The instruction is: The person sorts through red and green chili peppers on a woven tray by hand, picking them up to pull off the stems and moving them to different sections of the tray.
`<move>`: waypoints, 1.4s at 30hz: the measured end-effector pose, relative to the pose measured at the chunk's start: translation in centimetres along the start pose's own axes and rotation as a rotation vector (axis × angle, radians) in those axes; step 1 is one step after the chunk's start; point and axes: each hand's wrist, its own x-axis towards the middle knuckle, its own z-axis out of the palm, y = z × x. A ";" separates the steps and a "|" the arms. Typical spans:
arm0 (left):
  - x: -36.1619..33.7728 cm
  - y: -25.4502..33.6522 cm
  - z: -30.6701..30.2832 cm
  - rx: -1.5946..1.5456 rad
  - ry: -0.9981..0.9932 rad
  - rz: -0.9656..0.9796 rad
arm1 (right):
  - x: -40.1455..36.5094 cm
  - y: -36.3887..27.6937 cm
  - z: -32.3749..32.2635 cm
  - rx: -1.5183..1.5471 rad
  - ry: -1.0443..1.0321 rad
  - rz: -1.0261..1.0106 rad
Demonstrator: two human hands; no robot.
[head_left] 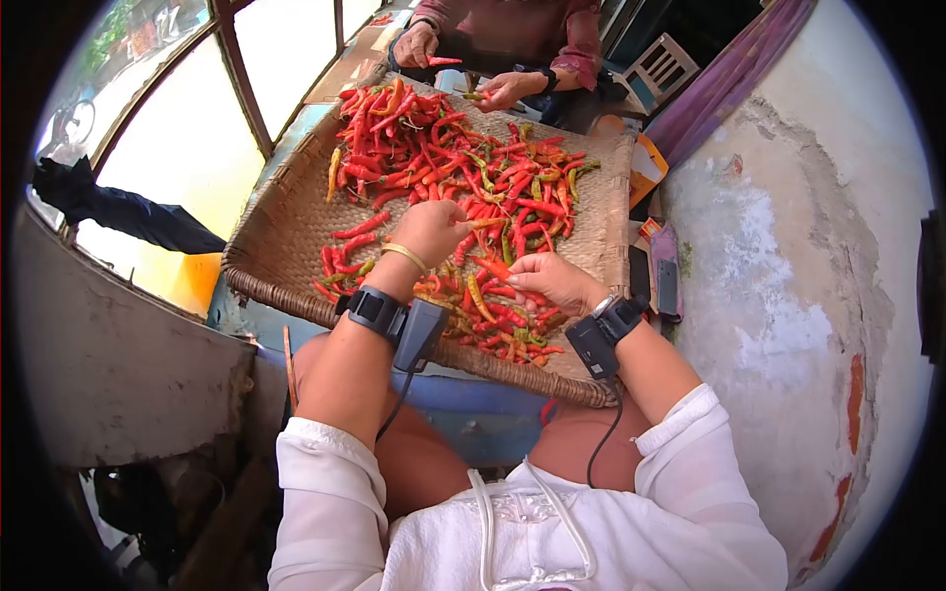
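Observation:
A large woven tray (286, 231) holds many red chili peppers (379, 148), with some orange, yellow and green ones among them. Over the middle of the tray, my left hand (432, 234) has its fingers closed at an orange pepper (485, 224). My right hand (554, 281) is to its right, thumb and fingers pinched on a red pepper (493, 268) that points to the left. Below and between my hands lies a looser pile of red, yellow and green peppers (480, 295).
Across the tray, another person's hands (417, 45) (507, 91) hold peppers. A phone (668, 286) lies right of the tray. A dark wrapped bundle (148, 217) is by the window at left. A plastered wall (769, 286) stands at right, a wooden chair (658, 71) behind.

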 end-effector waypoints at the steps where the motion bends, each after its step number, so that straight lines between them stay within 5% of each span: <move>1: 0.1 -0.3 -0.2 0.334 0.152 0.103 | 0.2 -0.1 -0.3 -0.080 0.019 0.097; 4: 1.0 -1.1 -0.6 0.505 0.012 0.072 | 1.4 -2.2 -1.4 -0.044 0.154 0.006; 6: 1.2 -1.4 -0.3 0.532 -0.046 0.071 | 2.3 -4.1 -1.8 0.239 0.227 -0.272; 9: 1.8 -1.9 0.2 0.639 -0.175 0.044 | 4.8 -3.7 -4.2 -0.056 0.548 -0.469; 11: 2.4 -2.6 0.9 0.709 -0.257 0.142 | 5.8 -1.0 -5.1 -0.605 0.546 -0.303; 13: 2.6 -2.4 1.3 0.723 -0.264 0.157 | 5.5 0.6 -4.1 -0.783 0.316 -0.237; 16: 2.7 -1.2 1.8 0.757 -0.319 0.125 | 5.5 2.7 -2.5 -0.922 0.338 -0.253; 18: 2.9 -0.9 2.2 0.782 -0.366 0.083 | 5.4 2.8 -1.7 -1.186 0.380 -0.059; 25: 3.4 -2.3 4.6 0.719 -0.378 0.147 | 5.5 2.9 -0.8 -1.145 0.240 0.034; 27: 2.9 -1.9 4.8 0.563 -0.030 0.240 | 4.3 1.6 -0.8 -1.136 0.221 0.023; 30: 3.1 -2.1 5.0 0.543 0.094 0.170 | 1.6 -0.8 -1.5 -1.229 0.180 -0.049; 34: 3.7 -3.6 5.6 0.592 -0.042 0.195 | -0.7 -2.8 -2.2 -1.256 0.283 -0.068; 37: 3.9 -3.5 5.5 0.645 -0.140 0.153 | -0.4 -2.4 -3.3 -0.990 0.439 -0.222; 39: 3.7 -3.5 5.8 0.730 -0.061 0.050 | 0.5 -1.1 -4.2 -0.210 0.398 -0.247; 42: 4.1 -4.4 5.5 0.730 -0.063 0.103 | 1.8 -0.5 -4.8 -0.001 0.476 -0.296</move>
